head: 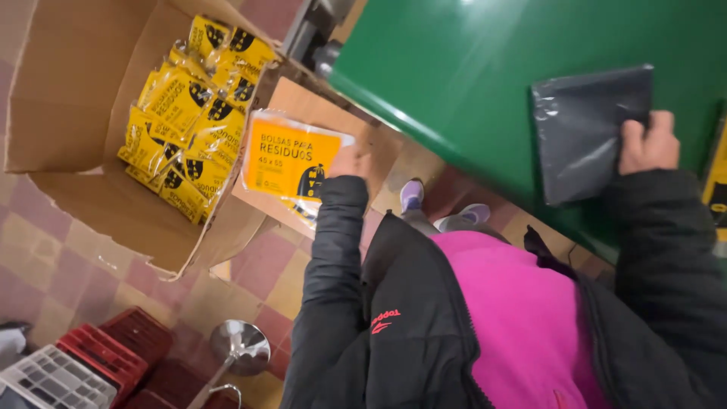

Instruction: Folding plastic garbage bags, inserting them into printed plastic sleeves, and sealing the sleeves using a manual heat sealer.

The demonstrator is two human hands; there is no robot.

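Note:
My left hand (350, 161) holds a flat yellow packet of bags (289, 159) in clear wrap, out over the edge of an open cardboard box (72, 91). Inside the box lies a heap of several like yellow packets (189, 113). My right hand (648, 144) grips a folded dark grey plastic bag (587, 129) that rests flat on a green table top (454, 68). Both arms are in black jacket sleeves, with a pink top showing between them.
The floor (45, 257) has pink and tan tiles. Red crates (125, 348) and a white crate (53, 379) stand at the lower left, beside a metal stand base (241, 347). My shoes (411, 194) show under the table's edge. A yellow-black item (716, 189) sits at far right.

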